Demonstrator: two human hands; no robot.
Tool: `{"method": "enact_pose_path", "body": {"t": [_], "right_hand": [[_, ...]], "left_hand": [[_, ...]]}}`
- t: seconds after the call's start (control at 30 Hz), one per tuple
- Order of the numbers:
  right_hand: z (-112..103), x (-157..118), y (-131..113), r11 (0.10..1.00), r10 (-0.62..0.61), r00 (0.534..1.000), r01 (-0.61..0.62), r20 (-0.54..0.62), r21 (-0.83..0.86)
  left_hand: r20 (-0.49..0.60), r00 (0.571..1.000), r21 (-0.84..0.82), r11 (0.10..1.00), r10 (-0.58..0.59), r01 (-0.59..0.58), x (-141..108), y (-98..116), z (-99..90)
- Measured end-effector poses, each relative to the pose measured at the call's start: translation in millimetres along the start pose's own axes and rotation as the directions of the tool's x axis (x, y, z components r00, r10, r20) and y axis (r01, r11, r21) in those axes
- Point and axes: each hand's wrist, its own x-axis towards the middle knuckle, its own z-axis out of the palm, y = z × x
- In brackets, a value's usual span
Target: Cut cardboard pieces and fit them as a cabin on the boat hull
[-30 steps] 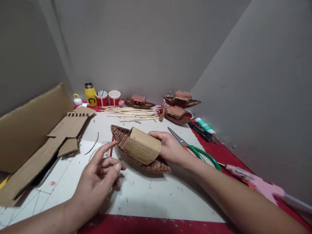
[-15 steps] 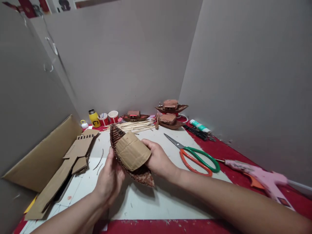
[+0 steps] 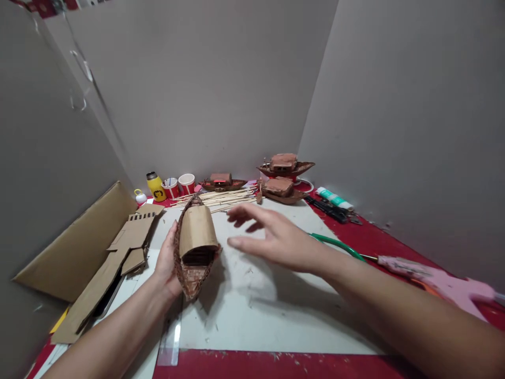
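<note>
A small model boat (image 3: pixel 197 281) with a brown, ridged hull rests in my left hand (image 3: pixel 167 263), which grips it along its left side. Its arched roof (image 3: pixel 198 226) is plain tan cardboard, with a dark opening at the near end. To the right of the boat, my right hand (image 3: pixel 272 237) hovers over the white board with fingers apart, touching nothing. Behind my right forearm lie the scissors, of which mainly a green handle (image 3: pixel 335 243) shows. The pink glue gun (image 3: pixel 430 279) is farther right.
Finished-looking model boats (image 3: pixel 284 164) stand at the back, near thin wooden sticks (image 3: pixel 221 199). Paper cups (image 3: pixel 187 184) and a yellow bottle (image 3: pixel 155 187) are at back left. Cut cardboard (image 3: pixel 98 279) lies at left. A green-and-white tube (image 3: pixel 334 199) lies at right.
My right hand has let go of the boat and moved right, its fingers spreading. The boat has turned more upright in view, held by my left hand alone. My right arm now covers most of the scissors.
</note>
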Motion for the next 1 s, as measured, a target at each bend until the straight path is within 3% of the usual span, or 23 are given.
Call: {"method": "enact_pose_path", "body": {"t": [0.07, 0.13, 0.23, 0.37, 0.57, 0.9, 1.0], "right_hand": [[-1.4, 3.0, 5.8, 0.979, -0.190, 0.975, 0.196, -0.111, 0.046], [5.3, 5.6, 13.0, 0.928, -0.369, 0.916, 0.373, -0.155, -0.006], [21.3, 7.4, 22.8, 0.830, -0.552, 0.831, 0.541, -0.069, -0.135], [35.1, 6.1, 29.3, 0.728, -0.659, 0.751, 0.649, 0.031, -0.221], [39.6, 3.4, 27.4, 0.756, -0.626, 0.778, 0.621, 0.051, -0.207], [55.8, -1.3, 22.3, 0.756, -0.620, 0.784, 0.608, 0.033, -0.240], [56.9, -2.0, 22.6, 0.768, -0.598, 0.801, 0.587, 0.040, -0.256]], "left_hand": [[0.018, 0.999, -0.001, 0.999, -0.041, 0.041, 0.3, 0.5, -1.2], [0.012, 0.996, 0.004, 0.996, -0.085, 0.085, 0.4, -4.3, -0.7], [0.017, 0.994, 0.004, 0.994, -0.110, 0.110, 0.2, -18.0, 0.9], [0.034, 0.996, -0.013, 0.996, -0.087, 0.088, -2.0, -34.7, 2.1], [0.095, 0.989, 0.005, 0.994, -0.112, 0.112, -5.3, -40.4, 0.5], [-0.005, 0.996, 0.022, 0.996, -0.090, 0.090, -6.1, -52.3, 2.8], [0.030, 0.995, 0.001, 0.995, -0.098, 0.098, -2.4, -52.0, 0.4]]}}
